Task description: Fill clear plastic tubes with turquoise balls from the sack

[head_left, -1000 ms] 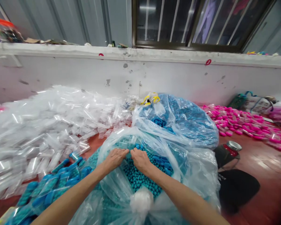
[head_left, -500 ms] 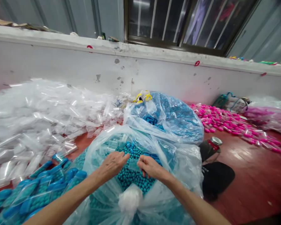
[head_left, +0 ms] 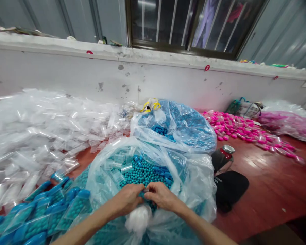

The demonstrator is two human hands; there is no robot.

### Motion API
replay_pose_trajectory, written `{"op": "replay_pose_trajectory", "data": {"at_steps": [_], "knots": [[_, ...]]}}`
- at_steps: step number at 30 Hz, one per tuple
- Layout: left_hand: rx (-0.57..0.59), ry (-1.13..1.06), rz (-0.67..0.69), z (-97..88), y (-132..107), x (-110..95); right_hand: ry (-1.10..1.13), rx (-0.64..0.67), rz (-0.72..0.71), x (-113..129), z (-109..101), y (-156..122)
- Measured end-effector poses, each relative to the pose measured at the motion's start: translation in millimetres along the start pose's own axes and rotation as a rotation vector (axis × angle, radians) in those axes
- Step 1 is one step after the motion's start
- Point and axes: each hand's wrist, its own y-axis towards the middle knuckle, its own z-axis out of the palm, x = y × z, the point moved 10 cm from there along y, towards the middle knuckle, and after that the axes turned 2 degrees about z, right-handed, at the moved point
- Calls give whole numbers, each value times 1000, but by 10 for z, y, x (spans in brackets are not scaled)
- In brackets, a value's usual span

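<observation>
My left hand (head_left: 129,198) and my right hand (head_left: 162,197) meet over the near part of an open plastic bag (head_left: 98,170). Between their closed fingertips is a clear plastic case (head_left: 146,190), mostly hidden by the fingers. Just beyond, the bag holds a mass of small teal beads (head_left: 145,173). Several empty clear cases (head_left: 117,177) lie on the beads at the left, and blue caps (head_left: 163,171) lie at the right. Below my hands bulges a white bunched knot (head_left: 138,219) of the bag.
Filled cases with blue caps (head_left: 40,214) lie at near left, below a big heap of empty clear cases (head_left: 48,129). Behind stands a bag of blue caps (head_left: 191,126). To the right are a jar (head_left: 223,156), a black item (head_left: 232,187) and pink pieces (head_left: 242,129).
My hands have come closer together and drawn back toward me, near the knot. The clear case between them is now largely covered by fingers. The view has shifted slightly right.
</observation>
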Motion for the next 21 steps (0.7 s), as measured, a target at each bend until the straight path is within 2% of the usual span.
{"op": "replay_pose_trajectory", "data": {"at_steps": [3, 5, 7, 9, 13, 17, 19, 21], "knots": [[-17, 101, -108, 23, -11, 182, -328, -212, -21, 76, -325, -42], [-5, 135, -158, 56, 35, 284, -555, -346, 89, 21, -554, -32], [8, 103, -179, 126, 136, 330, -703, -371, 201, -96, -643, 32], [-4, -9, -195, 207, 281, 339, -755, -342, 221, -200, -610, 131], [-19, -257, -224, 364, 570, 331, -580, -316, 163, -332, -533, 246], [42, -519, -246, 506, 643, 360, -254, -429, 75, -299, -700, 175], [58, -802, -252, 562, 597, 369, -136, -427, 62, -310, -733, 132], [84, -1189, -256, 614, 535, 348, -125, -383, 79, -347, -696, 95]]}}
